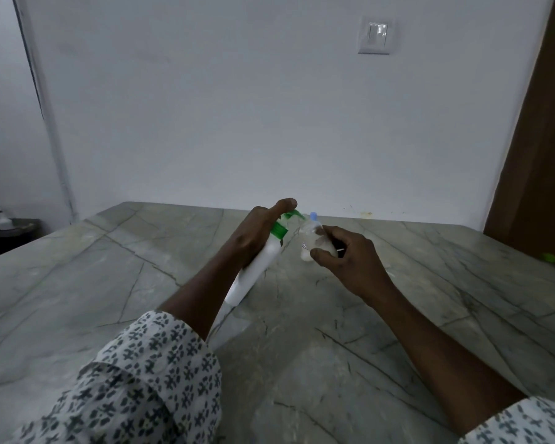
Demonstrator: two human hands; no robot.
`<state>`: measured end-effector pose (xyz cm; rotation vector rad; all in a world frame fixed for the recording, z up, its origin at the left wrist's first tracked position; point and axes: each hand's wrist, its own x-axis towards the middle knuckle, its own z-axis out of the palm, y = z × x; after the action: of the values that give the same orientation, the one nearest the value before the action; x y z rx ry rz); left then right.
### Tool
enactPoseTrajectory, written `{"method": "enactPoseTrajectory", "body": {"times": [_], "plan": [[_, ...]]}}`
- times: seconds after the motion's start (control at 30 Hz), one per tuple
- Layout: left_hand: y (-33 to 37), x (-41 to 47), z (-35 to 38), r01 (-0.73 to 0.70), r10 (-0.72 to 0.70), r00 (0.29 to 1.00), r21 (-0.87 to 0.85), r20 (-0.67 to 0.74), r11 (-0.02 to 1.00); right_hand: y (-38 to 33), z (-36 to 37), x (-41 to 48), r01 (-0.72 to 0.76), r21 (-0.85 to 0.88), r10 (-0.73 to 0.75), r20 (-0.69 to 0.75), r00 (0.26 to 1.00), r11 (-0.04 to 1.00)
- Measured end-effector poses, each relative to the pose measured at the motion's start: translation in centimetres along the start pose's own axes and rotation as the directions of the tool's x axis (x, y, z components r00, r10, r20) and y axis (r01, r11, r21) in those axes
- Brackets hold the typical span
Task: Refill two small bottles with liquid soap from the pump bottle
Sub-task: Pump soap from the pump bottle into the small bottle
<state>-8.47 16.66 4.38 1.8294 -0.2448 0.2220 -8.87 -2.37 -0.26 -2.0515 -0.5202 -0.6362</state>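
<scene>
Two sleeves (135, 379); left hand (253, 232), one pump bottle (263, 261); right hand (346, 254), one small bottle (313, 241)

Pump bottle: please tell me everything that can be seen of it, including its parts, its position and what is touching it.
The pump bottle has a long white body that looks like plastic, a ribbed green collar and a green pump head. It is tilted, with its top leaning away and to the right. Its lower end is at the table, but contact cannot be confirmed. The left hand holds its upper body, with one finger on the pump head. The spout points toward the small bottle held by the right hand.
</scene>
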Motion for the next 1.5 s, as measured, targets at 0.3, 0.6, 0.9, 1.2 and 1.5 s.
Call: {"method": "enactPoseTrajectory", "body": {"times": [0.3,0.6,0.9,1.2,1.5], "plan": [[-0.3,0.37,-0.1,0.016,-0.016,1.0,-0.011,-0.005,1.0,0.19,0.28,-0.25,-0.003,-0.011,0.003,0.03,1.0,1.0],[-0.27,0.37,-0.09,-0.018,0.017,1.0,0.031,0.003,0.999,0.12,0.24,-0.05,-0.036,0.036,0.036,0.004,0.999,0.999],[-0.17,0.15,-0.07,-0.01,0.01,1.0,-0.04,0.008,0.999,-0.13,0.13,-0.24,-0.04,0.062,0.04,0.009,0.999,0.997],[-0.54,0.25,0.25,-0.043,0.044,0.999,0.008,-0.015,0.999,0.04,0.11,-0.27,-0.044,0.039,0.044,-0.003,0.999,0.998],[-0.51,0.14,0.35,-0.06,0.059,0.996,-0.025,-0.06,0.998,0.08,0.0,-0.23,-0.03,0.054,0.03,0.001,1.0,0.998]]}}
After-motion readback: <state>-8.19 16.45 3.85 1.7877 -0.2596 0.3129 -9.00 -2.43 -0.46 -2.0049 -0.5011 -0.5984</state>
